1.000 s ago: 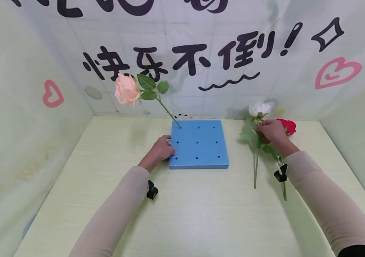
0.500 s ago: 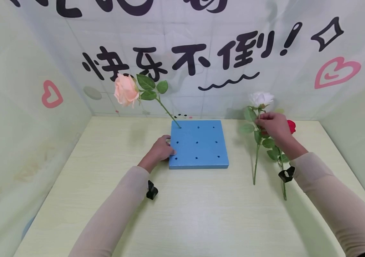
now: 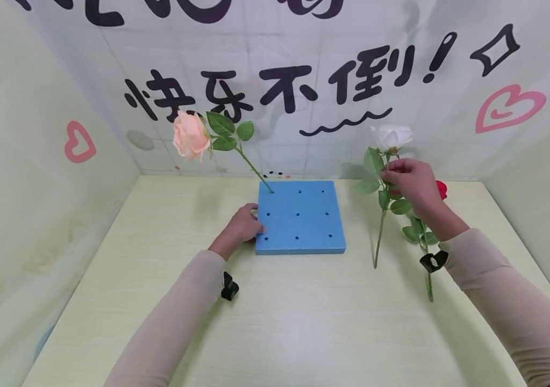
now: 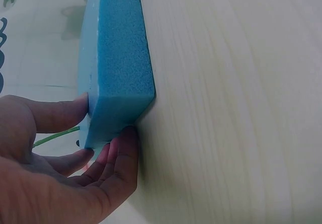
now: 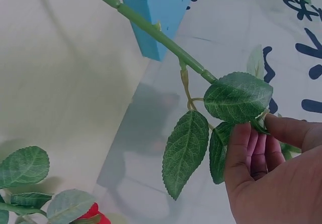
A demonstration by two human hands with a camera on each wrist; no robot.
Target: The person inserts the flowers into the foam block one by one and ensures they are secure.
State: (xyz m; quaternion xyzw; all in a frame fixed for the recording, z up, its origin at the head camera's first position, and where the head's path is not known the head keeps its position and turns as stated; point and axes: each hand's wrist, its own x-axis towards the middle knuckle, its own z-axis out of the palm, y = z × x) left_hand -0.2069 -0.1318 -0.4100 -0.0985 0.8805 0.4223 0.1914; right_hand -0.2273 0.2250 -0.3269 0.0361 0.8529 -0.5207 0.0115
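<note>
the right grip (image 3: 412, 185) pinches the white rose (image 3: 393, 137) by its stem (image 5: 173, 48), near the top, right of the blue block (image 3: 299, 226). it looks light and soft on top, so the stiff stem seems best to hold. the left grip (image 3: 242, 224) holds the blue block by its left edge on the bench (image 3: 304, 322), and that may dent.

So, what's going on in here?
A person's right-hand grip pinches a white rose by its stem, while the left-hand grip holds the edge of a blue block with holes in it. A pink rose already leans from one back corner hole. A red rose lies on the table, partly hidden by the right-hand grip.
</note>
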